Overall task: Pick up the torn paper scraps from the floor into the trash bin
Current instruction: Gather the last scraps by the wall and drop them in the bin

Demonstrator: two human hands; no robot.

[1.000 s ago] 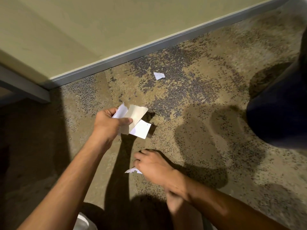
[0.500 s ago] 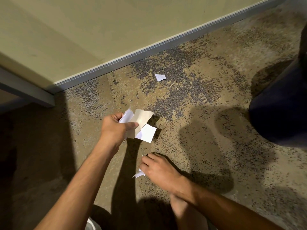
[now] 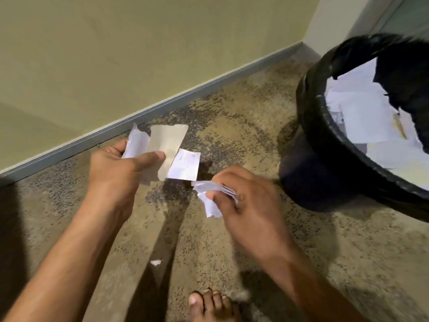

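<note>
**Both hands holding scraps, bin at right**

Left hand (image 3: 116, 168) is gripping a fan of scraps (image 3: 167, 151): thumb clamping on top, fingers curling underneath. The fan is showing one white piece at left, a tan piece in the middle and a white piece at lower right, all held above the floor (image 3: 243, 126).

Right hand (image 3: 246, 201) is pinching a bunch of small white scraps (image 3: 210, 194) between thumb and curled fingers. One strip is hanging down from the bunch. The image is blurring here, so the piece count is unclear.

The two hands are sitting near each other but not touching.

One small white scrap (image 3: 155, 262) is lying on the floor between the forearms, in shadow.

Trash bin (image 3: 308, 126) is standing at right, just beside the right hand, with a black liner and white paper (image 3: 362, 117) lying inside.

A bare foot (image 3: 213, 305) is showing at the bottom edge. Wall (image 3: 139, 54) and grey baseboard (image 3: 162, 105) are running behind the hands.
</note>
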